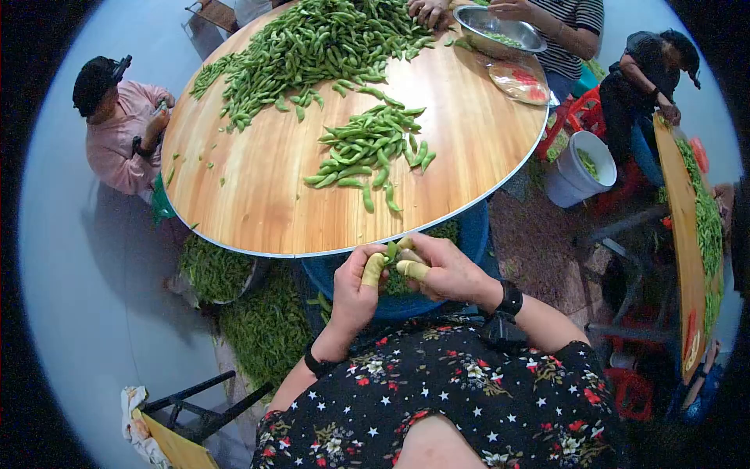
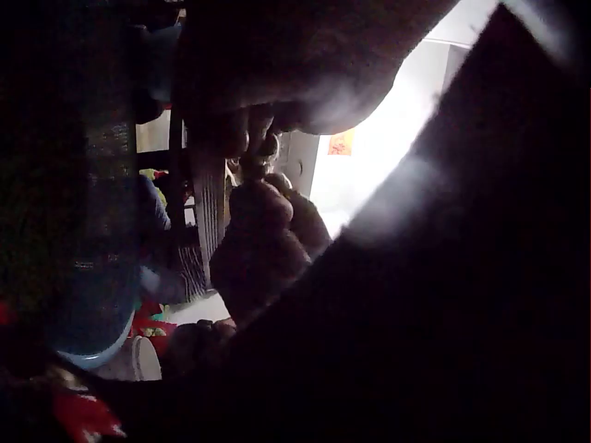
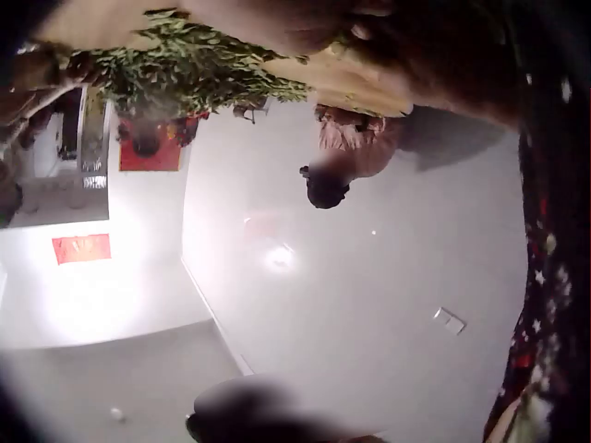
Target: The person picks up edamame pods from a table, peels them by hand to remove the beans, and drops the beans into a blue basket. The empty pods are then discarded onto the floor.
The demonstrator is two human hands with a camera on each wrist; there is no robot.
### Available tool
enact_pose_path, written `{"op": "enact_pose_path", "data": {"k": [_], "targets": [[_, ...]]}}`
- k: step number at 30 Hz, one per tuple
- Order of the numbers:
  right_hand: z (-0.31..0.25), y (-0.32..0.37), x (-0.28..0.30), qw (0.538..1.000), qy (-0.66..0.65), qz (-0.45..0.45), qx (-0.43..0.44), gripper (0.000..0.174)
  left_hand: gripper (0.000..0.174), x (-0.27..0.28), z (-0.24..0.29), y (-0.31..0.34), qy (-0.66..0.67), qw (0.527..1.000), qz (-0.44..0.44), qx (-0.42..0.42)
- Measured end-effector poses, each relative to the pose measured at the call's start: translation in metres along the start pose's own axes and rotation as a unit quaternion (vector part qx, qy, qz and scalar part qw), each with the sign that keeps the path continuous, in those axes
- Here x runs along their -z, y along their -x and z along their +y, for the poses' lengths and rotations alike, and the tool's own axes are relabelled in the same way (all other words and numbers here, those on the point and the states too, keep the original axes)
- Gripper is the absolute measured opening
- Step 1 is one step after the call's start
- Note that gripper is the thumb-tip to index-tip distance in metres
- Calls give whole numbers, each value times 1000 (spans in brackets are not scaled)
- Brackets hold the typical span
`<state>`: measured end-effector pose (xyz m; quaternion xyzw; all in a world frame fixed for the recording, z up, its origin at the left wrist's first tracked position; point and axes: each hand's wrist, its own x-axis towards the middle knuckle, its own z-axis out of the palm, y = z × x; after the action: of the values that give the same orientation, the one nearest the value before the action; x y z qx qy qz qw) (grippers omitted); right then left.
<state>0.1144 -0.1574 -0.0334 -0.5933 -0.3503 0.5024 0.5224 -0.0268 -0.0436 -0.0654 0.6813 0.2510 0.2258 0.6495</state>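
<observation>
In the head view a green pod (image 1: 391, 252) is pinched between both hands, just off the table's near edge. My left hand (image 1: 358, 283) holds it from the left and my right hand (image 1: 441, 270) from the right, with yellowish covers on some fingers and thumbs. A small group of pods (image 1: 367, 148) lies on the round wooden table (image 1: 258, 203) in front of the hands, and a large heap of pods (image 1: 305, 51) lies behind it. The left wrist view is very dark, with the fingertips close together. The right wrist view shows the hand only partly at the top.
Below the hands stands a blue tub (image 1: 316, 273). Piles of green pods and shells (image 1: 266, 324) lie at the lower left. A metal bowl (image 1: 500, 31) and a white bucket (image 1: 580, 170) are at the right. Several people sit around the tables. A stool (image 1: 176, 442) stands at lower left.
</observation>
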Motion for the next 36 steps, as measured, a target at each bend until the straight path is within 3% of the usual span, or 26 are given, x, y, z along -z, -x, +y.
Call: {"op": "enact_pose_path", "data": {"k": [1, 2, 4, 7, 9, 10, 15, 18, 24, 26, 30, 32, 33, 35, 36], "targets": [[4, -2, 2, 993, 92, 37, 70, 21, 14, -1, 4, 0, -103, 992, -1, -76], [12, -7, 4, 986, 124, 75, 82, 25, 14, -3, 8, 0, -104, 992, 0, -75], [18, -15, 9, 993, 71, 70, 60, 25, 17, -8, 14, -1, -160, 978, -16, -136], [21, -18, 9, 996, 22, 71, 45, 23, 15, -11, 15, -4, -229, 964, -3, -138], [23, -16, 9, 974, 155, 97, 135, 20, 17, -18, 1, -7, -250, 953, 1, -168], [21, -15, 8, 974, 154, 97, 135, 20, 20, -20, -3, -9, -268, 942, 3, -200], [10, -8, 3, 954, 208, 73, 200, 14, 21, -25, 1, -6, -294, 938, 8, -182], [4, -4, 4, 956, 218, 60, 190, 13, 19, -25, 1, -4, -304, 941, 15, -147], [-2, -1, 15, 972, 161, 71, 152, 17, 24, -18, 16, -9, -237, 950, -11, -204], [-2, -1, 19, 982, 128, 65, 121, 27, 28, -12, 20, -5, -239, 953, -90, -165], [0, -4, 18, 984, 125, 66, 113, 29, 26, -8, 26, -3, -242, 956, -95, -136], [-2, -3, 14, 982, 117, 70, 134, 30, 27, -6, 30, -2, -205, 970, -119, -52], [-3, -4, 14, 982, 117, 70, 134, 30, 27, -6, 30, -2, -205, 970, -119, -52], [-5, -4, 15, 979, 144, 62, 134, 26, 29, -5, 27, -2, -257, 946, -95, -172], [-7, -3, 14, 978, 145, 62, 134, 26, 29, -5, 26, -2, -257, 946, -95, -173]]}}
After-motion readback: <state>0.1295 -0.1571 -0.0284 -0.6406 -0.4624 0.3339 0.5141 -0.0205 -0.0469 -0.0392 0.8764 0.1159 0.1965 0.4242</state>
